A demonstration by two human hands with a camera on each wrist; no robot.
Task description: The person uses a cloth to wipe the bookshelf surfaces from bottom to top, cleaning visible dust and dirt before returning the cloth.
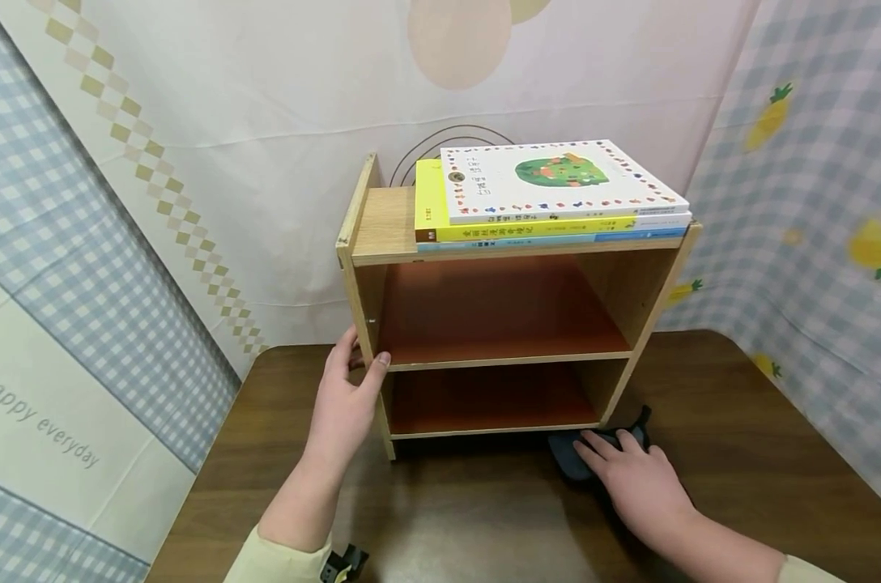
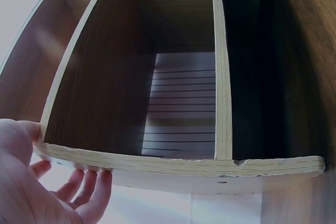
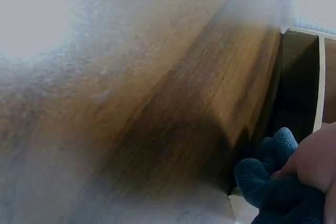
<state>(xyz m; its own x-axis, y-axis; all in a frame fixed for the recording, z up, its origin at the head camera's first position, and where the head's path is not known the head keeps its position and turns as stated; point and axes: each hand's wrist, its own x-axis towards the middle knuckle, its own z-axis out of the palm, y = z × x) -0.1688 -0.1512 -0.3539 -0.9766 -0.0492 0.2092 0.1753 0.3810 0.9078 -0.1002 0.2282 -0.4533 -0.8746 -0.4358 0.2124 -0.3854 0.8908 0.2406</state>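
Note:
A small wooden bookshelf [image 1: 509, 360] with reddish-brown shelf boards stands on the table. My left hand [image 1: 346, 397] grips its left side panel [image 1: 358, 304], thumb over the front edge and fingers around the outer face. The left wrist view shows that hand [image 2: 31, 182] at the junction of panel and shelf board. By the foot of the right side panel, my right hand [image 1: 640, 486] holds a dark blue-green cloth [image 1: 572, 457] down low at the tabletop. In the right wrist view the cloth [image 3: 262, 187] bunches up around the thumb side.
Several picture books [image 1: 557, 190] lie stacked on the bookshelf's top board, a white one uppermost over a yellow one. The brown wooden table [image 1: 477, 518] extends in front and to both sides. Patterned fabric curtains [image 1: 834, 162] hang behind and at the sides.

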